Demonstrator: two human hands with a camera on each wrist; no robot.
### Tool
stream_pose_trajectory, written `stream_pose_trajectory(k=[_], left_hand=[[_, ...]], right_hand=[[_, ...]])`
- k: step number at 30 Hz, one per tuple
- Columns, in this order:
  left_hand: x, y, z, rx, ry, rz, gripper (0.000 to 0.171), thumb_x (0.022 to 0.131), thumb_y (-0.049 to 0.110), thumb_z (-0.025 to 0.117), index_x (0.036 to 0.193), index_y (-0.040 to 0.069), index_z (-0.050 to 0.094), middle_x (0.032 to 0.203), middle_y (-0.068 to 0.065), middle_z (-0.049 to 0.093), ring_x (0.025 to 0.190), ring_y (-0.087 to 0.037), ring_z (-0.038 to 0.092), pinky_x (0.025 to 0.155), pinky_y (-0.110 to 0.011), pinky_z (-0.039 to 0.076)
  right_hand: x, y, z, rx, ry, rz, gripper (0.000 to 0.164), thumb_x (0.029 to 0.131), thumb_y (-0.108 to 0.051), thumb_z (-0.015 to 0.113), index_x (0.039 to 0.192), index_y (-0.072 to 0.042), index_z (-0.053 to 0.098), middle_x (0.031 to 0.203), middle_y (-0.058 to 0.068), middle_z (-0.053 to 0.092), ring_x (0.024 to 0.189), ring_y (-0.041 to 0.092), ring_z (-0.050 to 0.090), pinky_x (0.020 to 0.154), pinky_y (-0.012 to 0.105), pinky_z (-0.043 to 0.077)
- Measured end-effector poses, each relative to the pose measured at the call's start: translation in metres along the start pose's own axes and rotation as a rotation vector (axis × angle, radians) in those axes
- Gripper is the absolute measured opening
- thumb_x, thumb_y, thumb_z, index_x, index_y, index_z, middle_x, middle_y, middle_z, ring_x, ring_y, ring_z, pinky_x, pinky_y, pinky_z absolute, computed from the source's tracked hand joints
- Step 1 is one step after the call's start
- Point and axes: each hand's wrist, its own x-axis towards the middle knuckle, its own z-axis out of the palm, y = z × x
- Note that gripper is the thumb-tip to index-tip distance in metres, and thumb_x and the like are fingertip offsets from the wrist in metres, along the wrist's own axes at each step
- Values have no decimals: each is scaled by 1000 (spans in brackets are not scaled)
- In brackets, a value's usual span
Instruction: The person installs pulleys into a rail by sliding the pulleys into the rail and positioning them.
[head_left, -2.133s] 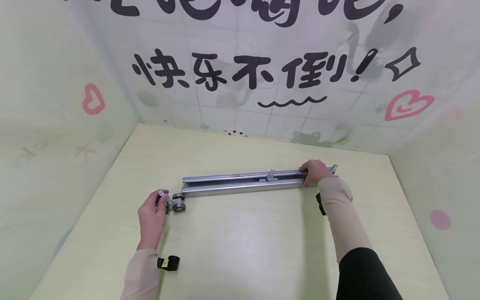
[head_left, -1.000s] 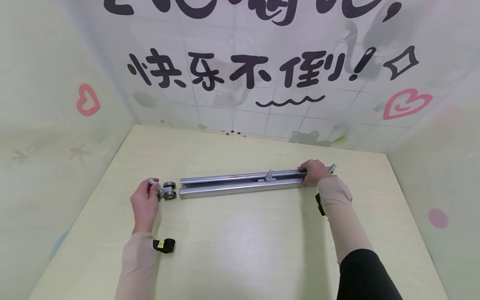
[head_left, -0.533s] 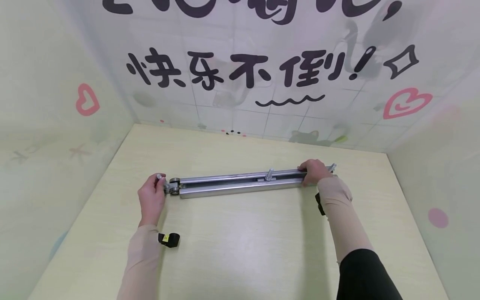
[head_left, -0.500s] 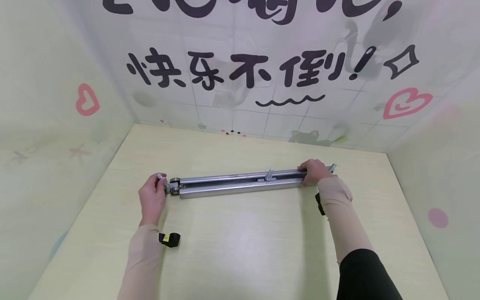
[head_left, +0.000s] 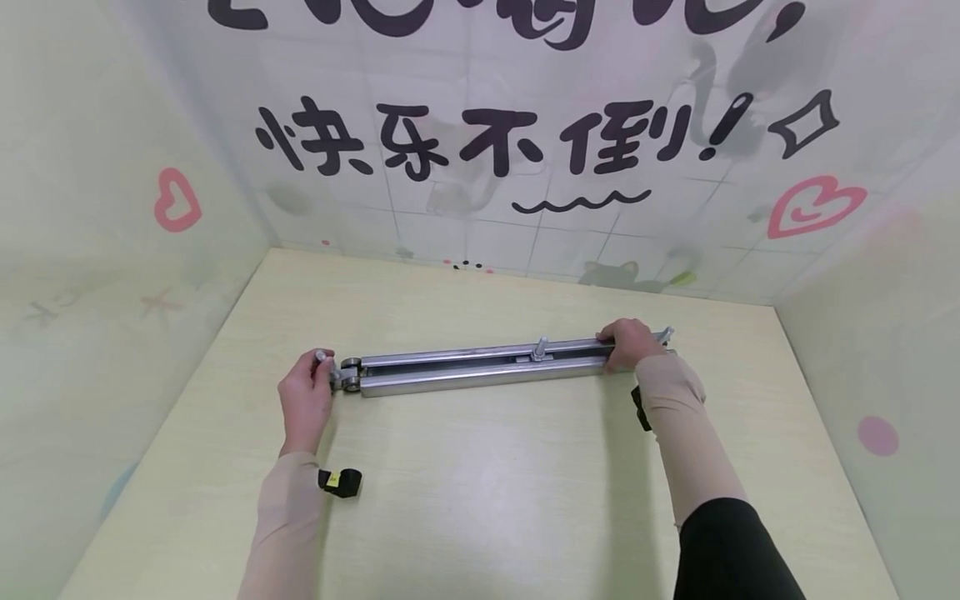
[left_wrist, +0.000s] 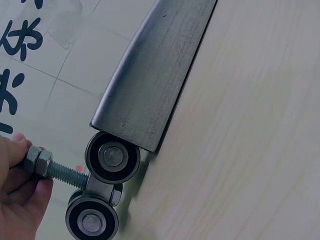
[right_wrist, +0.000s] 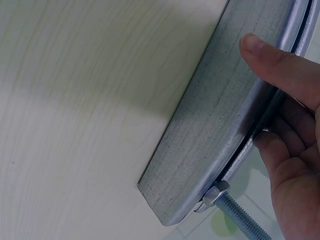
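Note:
A steel C-shaped rail (head_left: 442, 382) lies on the table, its slot facing up. At its left end, my left hand (head_left: 306, 404) holds a roller trolley (head_left: 351, 375) by its upright bolt. In the left wrist view, thumb and fingers pinch the nuts (left_wrist: 38, 161) at the tip of the threaded bolt (left_wrist: 70, 175). One wheel (left_wrist: 113, 156) meets the rail's open end; another wheel (left_wrist: 92, 223) stays outside it. My right hand (head_left: 632, 343) grips the rail near its right end, thumb on the near side wall (right_wrist: 200, 110), fingers on the far side.
A second bolt (head_left: 540, 348) stands up from the rail's slot, right of its middle. Another bolt (right_wrist: 240, 215) with a nut sticks out at the rail's right end. Printed fabric walls (head_left: 480, 208) border the pale wooden table (head_left: 480, 500).
My left hand has drawn the trolley back to the left and up, then brought it right against the rail's end. Over the last half second it barely moves. Right hand and rail stay still.

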Motion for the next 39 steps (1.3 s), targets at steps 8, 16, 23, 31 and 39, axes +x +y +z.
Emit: stream_pose_trajectory(k=[8, 16, 23, 31, 39], left_hand=[[-4, 2, 1, -17, -20, -22, 20, 93, 7, 49, 105, -6, 58, 104, -24, 62, 95, -30, 59, 80, -39, 48], [-4, 3, 6, -33, -53, -35, 22, 93, 8, 49, 107, -6, 58, 108, -24, 61, 99, -31, 58, 84, -40, 49], [-4, 8, 9, -40, -84, -33, 23, 93, 9, 49, 108, -6, 58, 109, -24, 60, 101, -32, 58, 85, -41, 49], [-5, 13, 13, -44, -100, -23, 22, 92, 7, 50, 108, -6, 58, 110, -24, 60, 102, -33, 58, 86, -40, 49], [-7, 18, 18, -44, -99, 40, 22, 91, 7, 52, 105, -8, 59, 106, -26, 61, 100, -34, 59, 84, -41, 49]], right_hand=[[-1, 0, 0, 13, 4, 9, 60, 55, -3, 79, 113, 0, 61, 118, 21, 58, 111, 41, 50, 98, 50, 37], [0, 0, 1, 8, 4, 12, 59, 56, -3, 79, 112, 0, 62, 119, 21, 58, 111, 40, 50, 98, 49, 37], [0, 0, 2, 10, 6, 16, 59, 56, -3, 80, 112, 0, 62, 119, 21, 57, 111, 40, 50, 98, 49, 38], [0, -1, 1, 4, 12, 7, 60, 55, -3, 79, 113, 0, 62, 118, 20, 58, 110, 40, 50, 97, 49, 38], [-1, -1, 1, 7, 7, 11, 60, 56, -4, 79, 113, 0, 62, 118, 21, 58, 111, 40, 50, 98, 49, 38]])
